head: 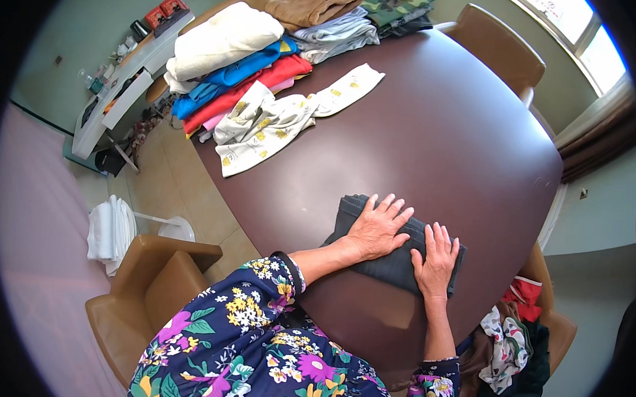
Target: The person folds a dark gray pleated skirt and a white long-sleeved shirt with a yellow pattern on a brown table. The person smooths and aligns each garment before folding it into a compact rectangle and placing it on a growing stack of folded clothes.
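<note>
A dark folded garment [389, 268] lies flat on the brown table [437, 140] close in front of me. Pressed onto its left half is my left hand [378, 230], palm down with the fingers spread. My right hand [436, 262] rests on the garment's right end, also palm down. Neither hand grips the cloth. Further up the table, a white garment with a yellow print [279, 122] lies loosely crumpled, one part stretched out to the right.
Folded clothes stand stacked along the far left edge, including a cream piece [224, 40], a red one [281, 72] and a camouflage one [398, 8]. A chair at right holds loose clothes [506, 348]. Another brown chair [154, 292] stands at left.
</note>
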`<action>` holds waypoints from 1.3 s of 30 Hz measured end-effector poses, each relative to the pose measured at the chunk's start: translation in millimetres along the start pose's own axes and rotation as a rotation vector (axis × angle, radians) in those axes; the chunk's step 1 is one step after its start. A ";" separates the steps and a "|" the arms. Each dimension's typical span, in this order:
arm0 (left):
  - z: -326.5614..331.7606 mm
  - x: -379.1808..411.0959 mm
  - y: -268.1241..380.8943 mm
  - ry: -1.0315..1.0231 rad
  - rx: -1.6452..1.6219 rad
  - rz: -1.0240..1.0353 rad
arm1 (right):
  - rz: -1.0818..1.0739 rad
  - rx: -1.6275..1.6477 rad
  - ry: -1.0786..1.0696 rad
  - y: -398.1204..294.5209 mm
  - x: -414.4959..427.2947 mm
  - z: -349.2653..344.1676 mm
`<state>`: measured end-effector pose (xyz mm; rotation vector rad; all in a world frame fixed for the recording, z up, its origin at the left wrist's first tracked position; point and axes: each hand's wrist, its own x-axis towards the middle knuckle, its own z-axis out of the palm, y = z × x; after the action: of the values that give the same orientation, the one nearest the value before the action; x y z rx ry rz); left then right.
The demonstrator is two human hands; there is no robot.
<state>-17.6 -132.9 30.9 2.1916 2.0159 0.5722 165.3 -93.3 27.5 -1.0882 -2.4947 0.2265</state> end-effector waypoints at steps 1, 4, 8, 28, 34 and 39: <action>-0.1 0.9 -1.2 0.001 0.013 -0.004 | -0.004 0.036 0.034 0.5 1.5 -0.5; 3.0 -1.5 -7.8 0.033 0.053 0.002 | -0.012 0.263 0.305 -21.0 -15.1 -14.9; 6.1 0.0 -4.5 0.089 0.084 0.027 | 0.469 0.984 0.198 -60.8 -90.1 -6.7; 6.0 -23.2 3.4 0.252 -0.040 -0.119 | 1.122 2.222 0.332 -72.2 -79.7 38.0; 14.3 -22.3 -1.6 0.289 -0.070 -0.135 | 1.017 2.227 0.449 -78.8 -41.6 52.6; 20.1 -22.7 -1.9 0.300 -0.092 -0.178 | 0.954 2.279 0.428 -80.3 -26.9 72.8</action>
<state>-13.5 -151.5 7.2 1.9436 2.2447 0.9985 97.3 -166.7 -21.9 -0.6777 -0.0832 1.9402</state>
